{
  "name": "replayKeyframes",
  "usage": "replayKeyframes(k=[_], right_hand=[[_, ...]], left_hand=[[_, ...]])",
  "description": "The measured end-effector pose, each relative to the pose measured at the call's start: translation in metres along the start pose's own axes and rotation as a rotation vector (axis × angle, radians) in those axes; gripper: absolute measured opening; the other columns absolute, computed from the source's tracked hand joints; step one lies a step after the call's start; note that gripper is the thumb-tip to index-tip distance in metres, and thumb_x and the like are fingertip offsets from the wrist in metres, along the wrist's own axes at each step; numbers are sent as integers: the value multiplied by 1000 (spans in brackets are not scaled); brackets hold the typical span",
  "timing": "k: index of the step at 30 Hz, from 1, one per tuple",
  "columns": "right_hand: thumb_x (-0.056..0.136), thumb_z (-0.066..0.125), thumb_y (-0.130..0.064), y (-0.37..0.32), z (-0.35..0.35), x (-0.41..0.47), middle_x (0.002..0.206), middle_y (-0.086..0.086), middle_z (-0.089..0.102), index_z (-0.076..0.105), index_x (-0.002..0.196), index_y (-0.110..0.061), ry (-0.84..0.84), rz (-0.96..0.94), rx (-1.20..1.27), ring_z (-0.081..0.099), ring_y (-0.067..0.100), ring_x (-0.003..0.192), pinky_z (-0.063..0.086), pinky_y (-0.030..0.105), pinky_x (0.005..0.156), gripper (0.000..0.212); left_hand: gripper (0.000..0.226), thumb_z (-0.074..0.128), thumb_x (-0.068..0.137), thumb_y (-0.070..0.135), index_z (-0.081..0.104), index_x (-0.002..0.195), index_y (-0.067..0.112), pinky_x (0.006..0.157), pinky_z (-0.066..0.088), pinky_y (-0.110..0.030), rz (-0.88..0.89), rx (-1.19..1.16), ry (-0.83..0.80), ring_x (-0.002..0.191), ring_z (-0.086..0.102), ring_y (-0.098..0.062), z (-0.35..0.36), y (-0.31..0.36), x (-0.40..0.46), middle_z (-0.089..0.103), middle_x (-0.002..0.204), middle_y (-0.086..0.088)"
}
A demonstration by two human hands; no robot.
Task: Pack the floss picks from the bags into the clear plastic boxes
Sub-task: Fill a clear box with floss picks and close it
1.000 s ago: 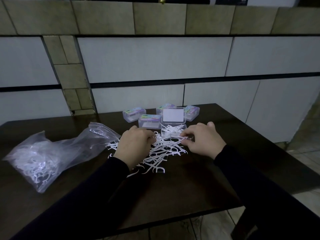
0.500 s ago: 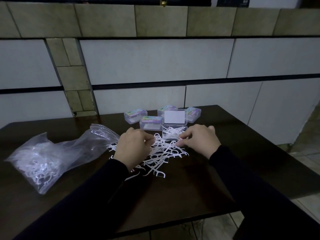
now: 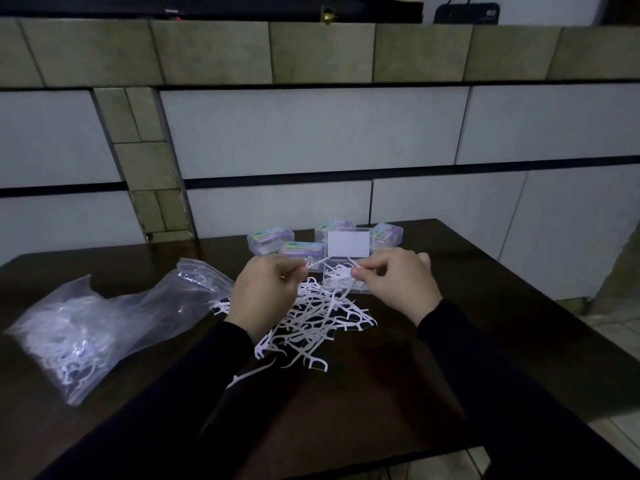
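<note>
Left hand (image 3: 265, 294) pinched a floss pick (image 3: 317, 263), right hand (image 3: 398, 284) pinched picks over the open box (image 3: 346, 277), loose pile (image 3: 311, 323) lay beneath both, bag (image 3: 104, 323) lay well left.

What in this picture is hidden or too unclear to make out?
Head view only:
- Open box: fill level hidden by right hand.
- Left hand: pick count hidden by its fingers.
- Closed boxes' labels: too small, dim.
- Bag: pick count blurred by glare.
- Table: near edge cut off by sleeves.

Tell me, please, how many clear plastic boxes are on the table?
5: four closed boxes at the back, far left, front middle, back middle, right, and one open box by the hands. Others may be hidden.
</note>
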State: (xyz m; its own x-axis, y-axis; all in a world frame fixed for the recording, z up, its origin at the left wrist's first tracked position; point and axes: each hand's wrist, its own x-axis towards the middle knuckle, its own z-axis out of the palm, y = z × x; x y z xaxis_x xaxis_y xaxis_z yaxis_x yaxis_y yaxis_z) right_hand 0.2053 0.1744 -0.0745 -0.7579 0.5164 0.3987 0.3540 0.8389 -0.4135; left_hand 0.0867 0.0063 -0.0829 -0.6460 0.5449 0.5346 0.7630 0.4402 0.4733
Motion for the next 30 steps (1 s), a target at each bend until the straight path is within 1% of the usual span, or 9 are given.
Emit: replayKeyframes(k=[6, 8, 10, 15, 18, 21, 25, 27, 30], right_hand=[[88, 64, -42, 4, 2, 12, 114, -13, 67, 72, 109, -27, 119, 74, 320, 47, 1, 96, 21, 28, 94, 27], [85, 68, -42, 7, 8, 19, 109, -14, 68, 72, 106, -27, 133, 119, 443, 52, 2, 97, 31, 38, 106, 26], [81, 72, -42, 11, 15, 27, 105, -20, 65, 71, 100, -29, 141, 162, 575, 59, 9, 102, 40, 47, 103, 23], [79, 75, -40, 23, 33, 43, 111, -8, 69, 70, 104, -25, 117, 236, 738, 62, 14, 109, 42, 46, 104, 29], [80, 72, -45, 31, 44, 46, 111, -10, 69, 71, 103, -28, 62, 194, 674, 59, 12, 113, 37, 48, 106, 29], [84, 66, -46, 34, 47, 46, 116, -10, 67, 70, 110, -28, 28, 160, 521, 50, 15, 117, 33, 40, 105, 31], [90, 59, -47, 31, 48, 46, 119, -8, 64, 70, 113, -29, -6, 103, 352, 44, 14, 118, 22, 34, 94, 31], [92, 55, -49, 31, 50, 46, 120, -9, 63, 71, 109, -32, -28, 78, 240, 45, 15, 120, 23, 39, 96, 29], [90, 56, -50, 32, 50, 45, 112, -13, 66, 73, 97, -36, -23, 39, 129, 47, 13, 113, 24, 40, 92, 23]], left_hand=[[24, 61, 92, 29, 72, 112, 19, 84, 42, -19, -70, -207, 38, 92, 58, -3, 12, 19, 20, 71, 109, 4], [25, 61, 93, 27, 71, 113, 18, 83, 38, -10, -119, -303, 59, 97, 54, 1, 19, 24, 26, 70, 113, 5], [26, 61, 93, 25, 70, 115, 14, 75, 36, 0, -158, -404, 94, 98, 53, 2, 27, 28, 34, 68, 112, 5], [27, 61, 93, 25, 68, 116, 15, 86, 40, -11, -230, -620, 97, 101, 59, -3, 52, 35, 48, 68, 114, 5], [26, 62, 92, 26, 69, 115, 16, 87, 45, -16, -214, -617, 20, 107, 59, -5, 66, 33, 53, 67, 114, 5], [24, 63, 92, 23, 70, 113, 14, 86, 54, -33, -123, -485, -18, 98, 61, -7, 74, 27, 51, 69, 108, 2], [23, 63, 91, 25, 72, 110, 18, 98, 44, -35, -43, -317, -16, 106, 59, -15, 78, 16, 47, 71, 110, 1], [22, 63, 91, 26, 72, 110, 20, 98, 41, -39, -32, -248, -30, 107, 53, -17, 81, 12, 47, 70, 109, 1], [26, 59, 93, 32, 70, 116, 23, 90, 31, -29, -52, -126, -61, 105, 37, -14, 81, 13, 45, 63, 107, 5]])
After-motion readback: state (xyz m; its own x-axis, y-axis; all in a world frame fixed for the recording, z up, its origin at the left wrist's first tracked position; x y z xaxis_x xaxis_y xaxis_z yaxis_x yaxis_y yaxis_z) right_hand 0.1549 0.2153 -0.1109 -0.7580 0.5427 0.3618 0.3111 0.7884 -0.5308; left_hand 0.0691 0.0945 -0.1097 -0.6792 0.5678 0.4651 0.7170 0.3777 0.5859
